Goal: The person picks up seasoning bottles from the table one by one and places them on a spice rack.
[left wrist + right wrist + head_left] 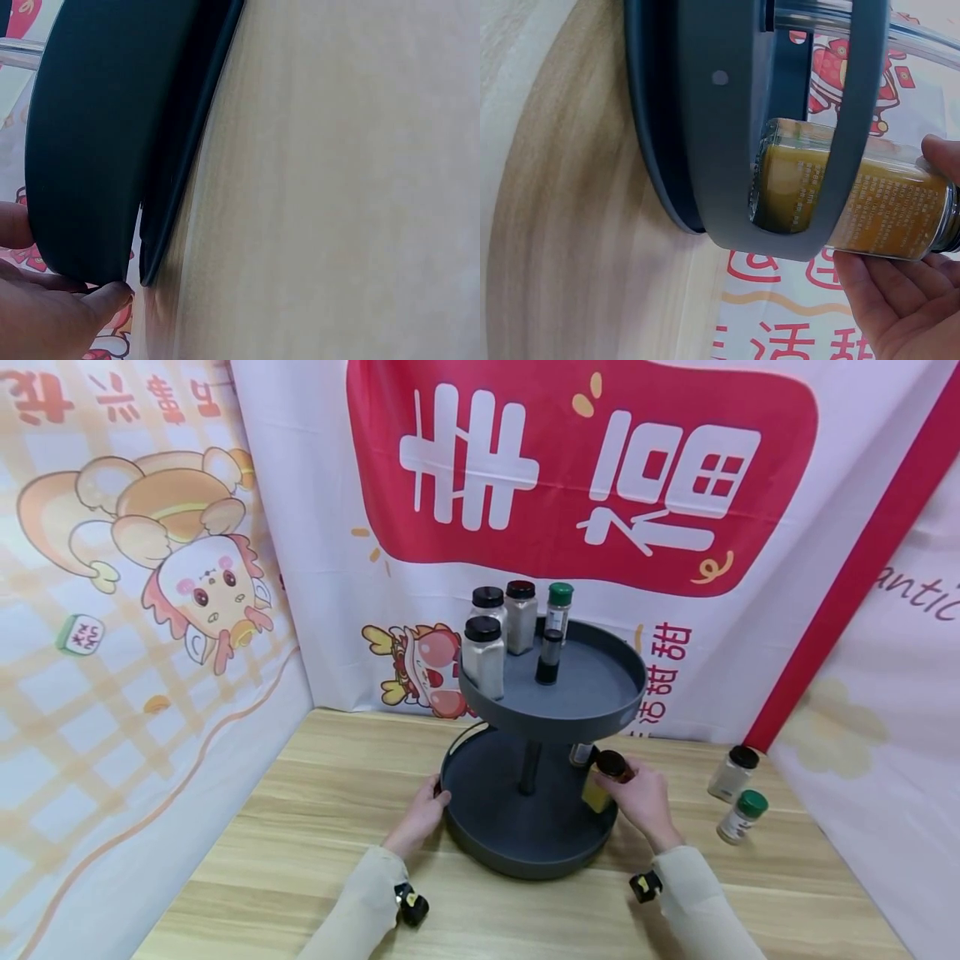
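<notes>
A grey two-tier round rack stands on the wooden table, with an upper tray [600, 714] and a lower tray [487, 777]. My right hand [637, 797] grips a glass jar of yellow powder [597, 793] with a dark lid, upright at the right side of the lower tray. In the right wrist view the jar [900, 210] sits behind the grey rim [705, 112], my fingers [900, 300] round it. My left hand [423, 814] holds the lower tray's left rim, thumb [105, 296] against its edge [97, 150].
Several spice jars [483, 656] and a small dark bottle [549, 657] stand on the upper tray's left. Another jar [579, 753] is half hidden at the back of the lower tray. A black-lidded jar [733, 772] and a green-lidded jar [742, 816] stand on the table at right. Printed cloth walls enclose the table.
</notes>
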Demonstrator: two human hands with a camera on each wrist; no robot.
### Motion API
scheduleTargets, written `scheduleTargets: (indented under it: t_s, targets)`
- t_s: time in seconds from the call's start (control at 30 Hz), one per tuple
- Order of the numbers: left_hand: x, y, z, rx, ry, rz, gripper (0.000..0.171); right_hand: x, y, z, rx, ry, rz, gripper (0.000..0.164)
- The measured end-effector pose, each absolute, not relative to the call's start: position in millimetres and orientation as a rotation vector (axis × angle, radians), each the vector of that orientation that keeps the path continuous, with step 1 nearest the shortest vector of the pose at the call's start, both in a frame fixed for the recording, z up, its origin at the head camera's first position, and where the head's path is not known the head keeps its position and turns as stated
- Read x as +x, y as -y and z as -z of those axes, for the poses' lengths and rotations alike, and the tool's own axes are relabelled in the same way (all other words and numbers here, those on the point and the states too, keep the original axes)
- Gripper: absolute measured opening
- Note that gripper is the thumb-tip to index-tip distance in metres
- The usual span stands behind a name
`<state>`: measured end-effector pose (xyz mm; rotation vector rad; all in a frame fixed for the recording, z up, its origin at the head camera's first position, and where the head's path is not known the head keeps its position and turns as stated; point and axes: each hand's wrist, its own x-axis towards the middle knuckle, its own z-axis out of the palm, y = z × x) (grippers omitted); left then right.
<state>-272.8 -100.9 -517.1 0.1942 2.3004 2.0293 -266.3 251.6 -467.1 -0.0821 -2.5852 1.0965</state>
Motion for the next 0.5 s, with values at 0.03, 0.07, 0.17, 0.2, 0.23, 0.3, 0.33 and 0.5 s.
scheduleTargets:
  t_s: [0.03,0.07,0.17,0.2,0.23,0.3,0.33,0.5]
  targets:
    - [-272.5,100.9,516.9,0.191,-2.301,-2.03,0.043,-266.6,-251.6,468.0,-0.083,2.588,-1.088,0.037]
    - [-272.3,100.9,516.5,0.184,-2.302,-2.029,0.044,-267.0,-251.6,469.1,-0.084,2.591,-1.082,0.038]
    - [-272.0,101.1,516.3,0.167,-2.313,-2.011,0.045,-267.8,-251.7,471.8,-0.094,2.596,-1.069,0.041]
    - [-271.8,101.1,516.3,0.158,-2.311,-2.01,0.046,-268.1,-251.6,472.5,-0.099,2.597,-1.068,0.042]
    - [-271.7,101.1,516.3,0.157,-2.313,-2.005,0.046,-268.2,-251.7,473.2,-0.099,2.598,-1.067,0.042]
    - [-271.4,101.0,515.9,0.153,-2.311,-2.004,0.047,-268.7,-252.0,474.5,-0.103,2.604,-1.06,0.044]
    - [-271.5,100.7,515.9,0.155,-2.303,-2.011,0.047,-269.1,-252.2,475.5,-0.107,2.607,-1.06,0.044]
    - [-271.1,99.3,516.0,0.159,-2.289,-2.045,0.047,-270.7,-252.7,479.1,-0.125,2.618,-1.051,0.044]
